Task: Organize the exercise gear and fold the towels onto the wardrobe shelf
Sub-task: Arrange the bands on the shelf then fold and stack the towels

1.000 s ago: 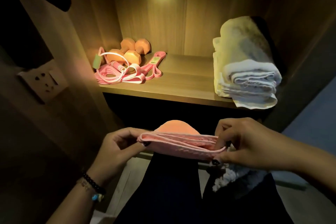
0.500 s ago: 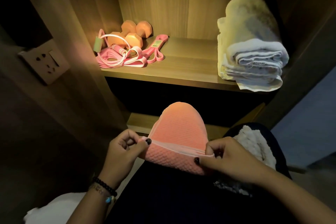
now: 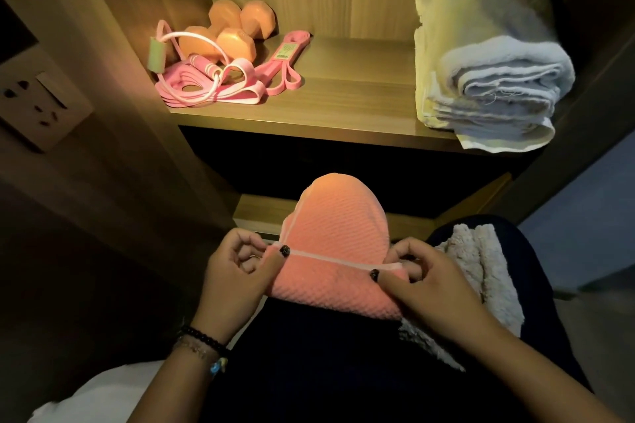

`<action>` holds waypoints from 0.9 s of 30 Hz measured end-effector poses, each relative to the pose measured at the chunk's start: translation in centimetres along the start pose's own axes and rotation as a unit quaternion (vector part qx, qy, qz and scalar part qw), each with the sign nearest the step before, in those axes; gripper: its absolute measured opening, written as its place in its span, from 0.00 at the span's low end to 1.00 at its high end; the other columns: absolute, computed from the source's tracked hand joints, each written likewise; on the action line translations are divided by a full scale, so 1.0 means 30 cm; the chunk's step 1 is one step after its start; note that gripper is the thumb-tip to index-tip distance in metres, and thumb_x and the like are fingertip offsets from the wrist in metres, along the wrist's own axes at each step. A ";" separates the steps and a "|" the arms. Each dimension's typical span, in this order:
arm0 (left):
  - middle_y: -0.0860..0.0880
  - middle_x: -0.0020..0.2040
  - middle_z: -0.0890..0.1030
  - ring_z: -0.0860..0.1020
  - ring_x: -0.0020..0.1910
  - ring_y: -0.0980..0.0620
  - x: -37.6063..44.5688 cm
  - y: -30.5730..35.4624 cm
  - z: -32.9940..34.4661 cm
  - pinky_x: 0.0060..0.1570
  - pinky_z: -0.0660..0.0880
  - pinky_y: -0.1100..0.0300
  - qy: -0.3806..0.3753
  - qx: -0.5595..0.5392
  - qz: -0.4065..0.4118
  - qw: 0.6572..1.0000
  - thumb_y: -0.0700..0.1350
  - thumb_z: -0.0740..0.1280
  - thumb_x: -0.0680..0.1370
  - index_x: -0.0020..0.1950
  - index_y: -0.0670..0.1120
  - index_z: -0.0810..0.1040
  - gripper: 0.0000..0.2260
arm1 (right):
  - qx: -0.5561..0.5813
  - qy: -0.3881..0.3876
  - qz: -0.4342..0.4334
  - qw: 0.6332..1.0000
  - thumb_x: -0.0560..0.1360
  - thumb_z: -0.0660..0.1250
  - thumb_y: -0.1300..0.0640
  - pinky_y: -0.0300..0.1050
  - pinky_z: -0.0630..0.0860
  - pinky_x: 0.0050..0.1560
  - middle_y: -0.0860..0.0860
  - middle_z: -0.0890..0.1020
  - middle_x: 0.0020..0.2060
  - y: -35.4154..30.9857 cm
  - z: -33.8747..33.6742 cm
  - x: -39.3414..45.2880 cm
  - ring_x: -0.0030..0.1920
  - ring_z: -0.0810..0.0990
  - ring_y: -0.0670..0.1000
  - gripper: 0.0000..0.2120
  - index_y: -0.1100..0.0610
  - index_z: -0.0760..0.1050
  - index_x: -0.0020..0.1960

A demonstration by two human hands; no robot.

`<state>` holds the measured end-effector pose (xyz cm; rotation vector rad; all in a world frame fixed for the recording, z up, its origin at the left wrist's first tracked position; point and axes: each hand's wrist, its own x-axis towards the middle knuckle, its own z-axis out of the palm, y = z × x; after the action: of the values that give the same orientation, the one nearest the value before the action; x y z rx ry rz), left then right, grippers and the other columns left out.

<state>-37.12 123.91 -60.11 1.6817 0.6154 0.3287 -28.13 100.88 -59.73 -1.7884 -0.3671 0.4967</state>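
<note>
I hold the pink towel [image 3: 335, 244] stretched between my hands over my lap, in front of the wardrobe shelf [image 3: 347, 106]. My left hand [image 3: 237, 271] pinches its left edge between thumb and curled fingers; my right hand [image 3: 422, 282] pinches the right edge the same way, so the pale hem runs taut from one thumb to the other. The far part of the towel humps up beyond my hands, and the near fold lies on my dark trousers. A fluffy white towel [image 3: 488, 271] rests on my right thigh, just beside and partly under my right hand. Up on the shelf, the orange dumbbells [image 3: 233, 31] and pink resistance bands [image 3: 220, 86] sit at the left, with the folded white towels [image 3: 488, 72] stacked at the right.
</note>
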 end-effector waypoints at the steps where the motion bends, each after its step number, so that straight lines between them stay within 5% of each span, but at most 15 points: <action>1: 0.40 0.39 0.78 0.77 0.37 0.47 0.004 0.000 -0.001 0.36 0.76 0.52 -0.012 0.036 0.004 0.999 0.39 0.71 0.73 0.47 0.41 0.74 0.08 | -0.057 0.009 -0.023 0.998 0.71 0.72 0.59 0.34 0.65 0.30 0.49 0.80 0.30 0.009 0.002 0.003 0.27 0.72 0.44 0.05 0.55 0.76 0.41; 3: 0.50 0.41 0.80 0.78 0.39 0.56 0.006 -0.004 -0.001 0.41 0.77 0.54 -0.024 0.139 0.043 0.989 0.41 0.73 0.72 0.47 0.48 0.76 0.08 | -0.189 0.036 -0.097 0.976 0.70 0.73 0.53 0.34 0.67 0.32 0.46 0.81 0.35 0.033 0.006 0.005 0.30 0.74 0.42 0.03 0.50 0.80 0.42; 5: 0.57 0.47 0.80 0.76 0.46 0.59 0.008 -0.008 -0.002 0.47 0.76 0.60 -0.007 0.260 0.176 0.949 0.41 0.73 0.72 0.47 0.51 0.78 0.08 | -0.293 0.065 -0.187 0.935 0.70 0.74 0.53 0.33 0.72 0.35 0.44 0.81 0.45 0.053 0.010 -0.001 0.39 0.77 0.40 0.09 0.49 0.83 0.50; 8: 0.55 0.53 0.80 0.75 0.54 0.54 0.014 -0.023 0.000 0.53 0.69 0.59 -0.056 0.386 0.352 0.851 0.42 0.68 0.73 0.48 0.49 0.82 0.06 | -0.384 0.045 -0.316 0.866 0.72 0.69 0.58 0.41 0.78 0.30 0.50 0.80 0.54 0.067 0.016 -0.015 0.39 0.81 0.47 0.13 0.52 0.82 0.56; 10: 0.54 0.53 0.81 0.77 0.53 0.54 0.013 -0.028 -0.006 0.53 0.68 0.60 -0.118 0.398 0.390 0.822 0.43 0.65 0.73 0.49 0.48 0.83 0.09 | -0.416 -0.010 -0.358 0.836 0.72 0.63 0.57 0.43 0.77 0.25 0.50 0.80 0.54 0.078 0.022 -0.021 0.36 0.82 0.49 0.16 0.53 0.80 0.58; 15: 0.58 0.62 0.79 0.74 0.64 0.58 0.025 -0.024 -0.069 0.62 0.70 0.53 -0.211 0.327 0.337 0.857 0.48 0.64 0.73 0.62 0.50 0.80 0.18 | -0.384 -0.032 -0.310 0.869 0.76 0.60 0.53 0.42 0.75 0.25 0.47 0.80 0.54 0.088 0.021 -0.019 0.34 0.80 0.46 0.17 0.55 0.79 0.60; 19: 0.59 0.68 0.74 0.69 0.69 0.61 0.037 -0.049 -0.081 0.66 0.66 0.54 -0.234 0.362 0.328 0.840 0.54 0.67 0.73 0.70 0.53 0.72 0.24 | -0.392 -0.050 -0.287 0.873 0.75 0.62 0.40 0.42 0.77 0.28 0.45 0.80 0.56 0.076 0.014 -0.023 0.38 0.81 0.44 0.23 0.53 0.77 0.63; 23: 0.58 0.60 0.79 0.75 0.60 0.60 0.049 -0.057 -0.056 0.58 0.74 0.49 -0.184 0.334 0.325 0.865 0.54 0.65 0.75 0.66 0.56 0.73 0.19 | -0.430 -0.035 -0.276 0.859 0.71 0.65 0.39 0.43 0.76 0.24 0.44 0.81 0.53 0.076 0.023 -0.011 0.33 0.81 0.47 0.25 0.50 0.74 0.63; 27: 0.65 0.52 0.78 0.76 0.50 0.59 0.051 -0.037 -0.040 0.48 0.77 0.50 -0.144 0.265 0.272 0.914 0.56 0.65 0.72 0.59 0.60 0.73 0.15 | -0.347 -0.033 -0.220 0.911 0.72 0.64 0.41 0.45 0.76 0.29 0.41 0.81 0.43 0.064 0.002 0.024 0.34 0.77 0.43 0.17 0.47 0.74 0.58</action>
<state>-36.76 125.86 -61.12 2.3705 -0.0129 0.3122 -27.57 100.78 -61.70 -2.2729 -1.0707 0.0969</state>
